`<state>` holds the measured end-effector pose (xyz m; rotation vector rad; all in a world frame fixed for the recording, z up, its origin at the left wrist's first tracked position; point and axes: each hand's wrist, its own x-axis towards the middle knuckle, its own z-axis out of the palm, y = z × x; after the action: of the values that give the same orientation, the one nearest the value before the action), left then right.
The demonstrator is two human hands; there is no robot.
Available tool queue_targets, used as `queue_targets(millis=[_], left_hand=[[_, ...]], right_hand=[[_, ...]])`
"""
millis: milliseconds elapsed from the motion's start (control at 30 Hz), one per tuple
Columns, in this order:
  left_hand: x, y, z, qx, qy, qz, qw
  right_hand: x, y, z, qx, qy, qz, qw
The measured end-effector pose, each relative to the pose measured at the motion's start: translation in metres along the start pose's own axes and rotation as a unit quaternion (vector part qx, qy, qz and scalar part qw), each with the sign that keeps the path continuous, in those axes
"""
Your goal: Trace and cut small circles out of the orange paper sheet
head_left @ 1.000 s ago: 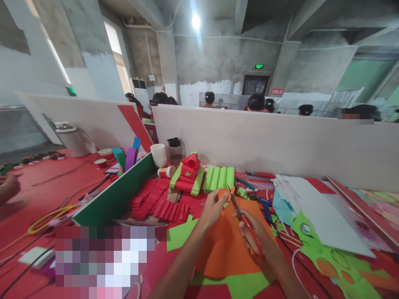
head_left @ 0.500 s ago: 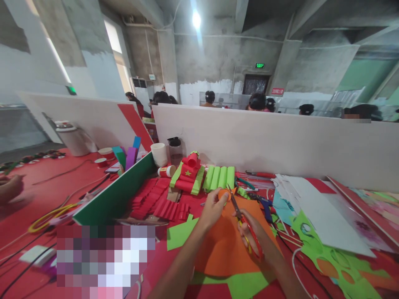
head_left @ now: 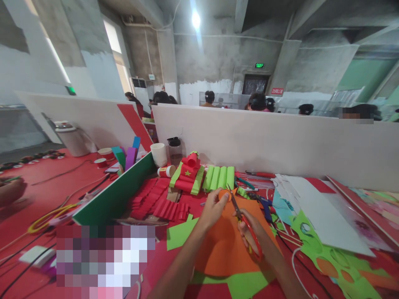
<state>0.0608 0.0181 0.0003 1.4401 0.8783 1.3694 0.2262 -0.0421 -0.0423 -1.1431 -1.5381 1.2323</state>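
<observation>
Between the fingers of my left hand (head_left: 215, 207) is a small round orange paper piece (head_left: 225, 196). My right hand (head_left: 249, 228) is wrapped round the red and yellow handles of a pair of scissors (head_left: 237, 209), whose blades point up and away beside the orange piece. Whether the blades touch its edge I cannot tell. Under both hands lies a large orange sheet (head_left: 218, 257). Green paper (head_left: 181, 234) sticks out to its left. Just beyond my hands stand several green paper rolls (head_left: 218, 178) and a stacked red and green paper model (head_left: 188, 172) with a star.
Red folded strips (head_left: 149, 197) lie left of the model, beside a green divider (head_left: 115, 195). Cut green scraps (head_left: 330, 253) and white sheets (head_left: 321, 211) spread on the right. A white cup (head_left: 159, 155) stands at the back. At far left is another person's hand (head_left: 12, 189).
My left hand stays almost still with the orange piece. The fingers of my right hand shift slightly on the scissor handles. The other person's hand at far left moves a little.
</observation>
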Motion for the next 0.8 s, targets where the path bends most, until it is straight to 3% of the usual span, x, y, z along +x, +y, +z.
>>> queue_targets(millis=[500, 800], left_hand=[[0.003, -0.007, -0.005, -0.015, -0.021, -0.034, 0.999], [0.003, -0.006, -0.003, -0.02, 0.018, -0.016, 1.0]], right_hand=[[-0.001, -0.007, 0.0, 0.019, 0.003, 0.02, 1.0], [-0.003, -0.009, 0.0, 0.026, -0.011, 0.031, 0.999]])
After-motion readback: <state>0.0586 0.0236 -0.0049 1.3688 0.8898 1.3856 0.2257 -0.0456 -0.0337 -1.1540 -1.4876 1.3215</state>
